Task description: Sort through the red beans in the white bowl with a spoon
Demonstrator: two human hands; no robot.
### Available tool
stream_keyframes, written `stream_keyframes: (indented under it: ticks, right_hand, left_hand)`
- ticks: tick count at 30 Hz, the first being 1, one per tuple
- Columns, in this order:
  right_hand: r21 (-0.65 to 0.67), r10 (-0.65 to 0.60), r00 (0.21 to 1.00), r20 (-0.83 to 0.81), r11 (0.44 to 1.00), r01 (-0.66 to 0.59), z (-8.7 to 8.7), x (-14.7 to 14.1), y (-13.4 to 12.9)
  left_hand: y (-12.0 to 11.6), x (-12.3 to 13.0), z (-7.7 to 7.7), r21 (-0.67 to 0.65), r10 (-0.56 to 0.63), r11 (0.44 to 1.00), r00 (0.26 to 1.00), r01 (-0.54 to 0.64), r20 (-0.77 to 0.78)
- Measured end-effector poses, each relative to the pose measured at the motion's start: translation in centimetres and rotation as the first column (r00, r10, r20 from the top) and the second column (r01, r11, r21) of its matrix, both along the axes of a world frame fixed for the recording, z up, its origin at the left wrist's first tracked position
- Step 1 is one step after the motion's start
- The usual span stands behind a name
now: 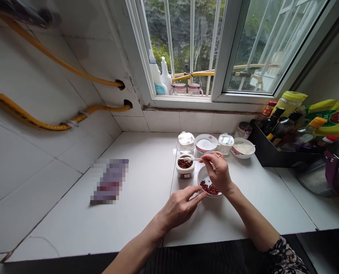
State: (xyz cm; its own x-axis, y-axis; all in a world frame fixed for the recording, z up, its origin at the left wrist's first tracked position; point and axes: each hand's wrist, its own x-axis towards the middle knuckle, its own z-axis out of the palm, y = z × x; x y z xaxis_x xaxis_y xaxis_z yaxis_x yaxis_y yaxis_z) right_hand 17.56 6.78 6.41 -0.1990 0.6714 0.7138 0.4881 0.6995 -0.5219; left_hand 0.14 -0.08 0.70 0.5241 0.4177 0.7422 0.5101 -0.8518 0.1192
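Note:
My right hand (218, 172) pinches the handle of a small white spoon (196, 159). The spoon's bowl end lies over the mouth of a small jar (185, 173), which holds dark red-brown grains like peppercorns (184, 163). The jar's white lid (186, 137) is flipped up behind it. Below my right hand stands a white bowl (202, 174) with a pink rim, partly hidden by that hand. More of the red-brown grains (209, 188) lie in it. My left hand (181, 205) grips the bowl's near left rim with its fingertips.
Behind are a bowl of white granules (206, 137), a second lidded jar (225, 142) and a bowl of whitish contents (243, 154). A black box of bottles (285, 152) and a metal pot (314, 179) stand right. A pixelated purple item (110, 182) lies left.

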Motion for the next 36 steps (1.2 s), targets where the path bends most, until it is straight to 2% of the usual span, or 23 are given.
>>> stream_keyframes:
  ticks: [3, 7, 10, 12, 14, 17, 21, 24, 27, 30, 36]
  right_hand:
    - [0.16, 0.011, 0.986, 0.168, 0.986, -0.038, 0.1, -0.2, -0.4]
    - [0.19, -0.036, 0.994, 0.105, 0.982, 0.016, 1.0, 1.4, -0.4]
    - [0.053, -0.08, 0.995, 0.051, 0.996, 0.078, 1.6, 3.9, -0.1]
    - [-0.098, -0.065, 0.99, 0.129, 0.992, 0.078, 1.6, 5.6, 0.1]
    - [-0.195, -0.061, 0.974, 0.22, 0.975, 0.105, 1.5, 7.0, 0.3]
    - [-0.255, -0.041, 0.939, 0.341, 0.957, 0.135, 1.2, 7.9, 0.3]
    - [-0.304, 0.048, 0.92, 0.389, 0.949, 0.078, 1.3, 7.1, -0.2]
    - [-0.408, 0.107, 0.936, 0.335, 0.912, 0.042, 1.2, 6.2, -0.4]
    - [-0.547, 0.156, 0.963, 0.218, 0.837, -0.011, 1.0, 5.5, -0.4]
    - [-0.635, 0.141, 0.986, 0.091, 0.771, -0.051, 0.7, 5.3, -0.2]
    - [-0.702, 0.087, 0.987, -0.138, 0.694, -0.159, 0.5, 5.8, 0.5]
  left_hand:
    - [0.0, 0.1, 0.0, 0.004, 0.004, 1.0, 1.0, -0.004, 0.003]
    - [0.0, 0.0, 0.1, -0.005, -0.004, 1.0, 1.0, 0.004, 0.007]
    - [-0.1, 0.0, 0.2, -0.015, -0.011, 1.0, 1.0, 0.011, 0.004]
    - [-0.1, -0.1, 0.3, -0.02, -0.014, 1.0, 1.0, 0.015, 0.002]
    - [-0.1, -0.1, 0.3, -0.021, -0.017, 1.0, 1.0, 0.017, 0.0]
    - [-0.2, -0.2, 0.4, -0.029, -0.022, 0.999, 1.0, 0.022, -0.002]
    - [-0.2, -0.2, 0.4, -0.027, -0.031, 0.999, 1.0, 0.031, -0.001]
    - [-0.2, -0.3, 0.3, -0.031, -0.029, 0.999, 1.0, 0.029, -0.005]
    - [-0.1, -0.3, 0.1, -0.031, -0.024, 0.999, 1.0, 0.024, -0.003]
    - [-0.1, -0.4, 0.0, -0.028, -0.027, 0.999, 1.0, 0.027, -0.002]
    - [-0.1, -0.3, 0.0, -0.027, -0.028, 0.999, 1.0, 0.028, -0.001]
